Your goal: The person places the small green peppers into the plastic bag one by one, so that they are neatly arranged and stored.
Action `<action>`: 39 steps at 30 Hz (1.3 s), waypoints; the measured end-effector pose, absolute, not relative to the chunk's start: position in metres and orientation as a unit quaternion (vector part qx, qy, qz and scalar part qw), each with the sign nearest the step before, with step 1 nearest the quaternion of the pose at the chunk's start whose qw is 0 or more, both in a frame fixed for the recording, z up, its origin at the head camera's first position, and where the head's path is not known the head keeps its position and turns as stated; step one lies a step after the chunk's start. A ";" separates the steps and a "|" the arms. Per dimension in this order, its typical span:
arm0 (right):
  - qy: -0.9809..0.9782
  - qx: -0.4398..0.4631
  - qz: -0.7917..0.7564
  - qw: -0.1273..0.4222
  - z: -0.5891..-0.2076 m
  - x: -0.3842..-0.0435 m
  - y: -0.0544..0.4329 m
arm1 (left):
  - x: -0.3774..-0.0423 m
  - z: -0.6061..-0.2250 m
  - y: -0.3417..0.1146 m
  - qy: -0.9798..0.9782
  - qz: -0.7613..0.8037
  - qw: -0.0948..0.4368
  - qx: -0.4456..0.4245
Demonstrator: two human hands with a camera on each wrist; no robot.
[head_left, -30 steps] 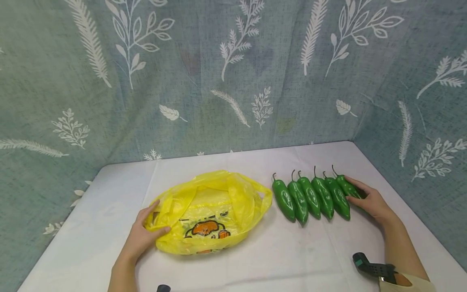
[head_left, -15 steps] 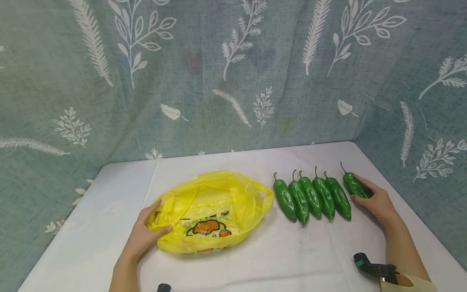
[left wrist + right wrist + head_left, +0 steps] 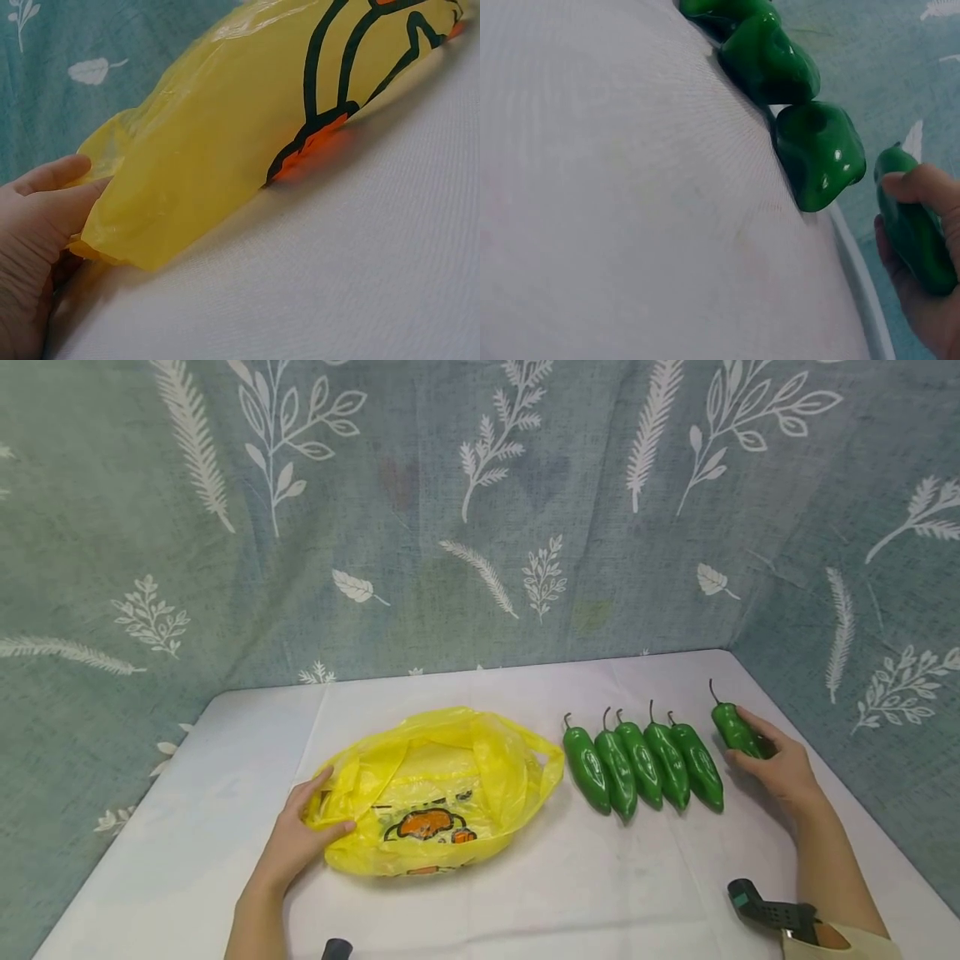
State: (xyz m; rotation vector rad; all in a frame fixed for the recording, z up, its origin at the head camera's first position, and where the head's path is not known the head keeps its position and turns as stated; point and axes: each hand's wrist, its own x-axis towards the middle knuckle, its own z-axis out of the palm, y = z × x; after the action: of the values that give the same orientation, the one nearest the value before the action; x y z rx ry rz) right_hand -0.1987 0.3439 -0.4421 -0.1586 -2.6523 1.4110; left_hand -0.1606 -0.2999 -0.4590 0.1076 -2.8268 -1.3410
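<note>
My right hand (image 3: 783,770) grips a green chili pepper (image 3: 733,728), its thin stem pointing up and away. In the right wrist view the thumb lies across that pepper (image 3: 911,236), which is off the table. Left of it, several similar green peppers (image 3: 643,764) lie side by side in a row. My left hand (image 3: 295,842) holds the left end of a yellow plastic bag (image 3: 517,772), thumb on the near side. The bag lies spread with its mouth open and a printed cartoon showing. In the left wrist view, some fingers are hidden behind the bag (image 3: 187,180).
A white cloth (image 3: 562,893) covers the table, whose back edge meets a green leaf-patterned curtain (image 3: 420,527). The curtain also stands along both sides. A dark wrist-worn device (image 3: 772,910) sits on the right forearm.
My right hand has lifted the rightmost pepper away from the row, up and slightly right. The left hand and the bag stay almost where they were.
</note>
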 end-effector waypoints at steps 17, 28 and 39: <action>-0.882 0.046 0.461 0.091 -0.421 -0.205 0.314 | -0.161 -0.458 -0.309 -0.870 -0.493 -0.008 0.030; -0.884 0.064 0.457 0.071 -0.409 -0.204 0.289 | -0.161 -0.461 -0.311 -0.873 -0.487 -0.026 0.027; -0.854 0.097 0.509 0.046 -0.404 -0.202 0.277 | -0.159 -0.458 -0.312 -0.878 -0.477 -0.033 0.011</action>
State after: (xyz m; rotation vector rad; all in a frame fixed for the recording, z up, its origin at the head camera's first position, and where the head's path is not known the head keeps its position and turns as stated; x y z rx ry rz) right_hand -0.2020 0.2772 -0.4037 0.2962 -2.6079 1.5547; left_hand -0.1592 -0.3119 -0.4582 0.0356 -2.8178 -1.5300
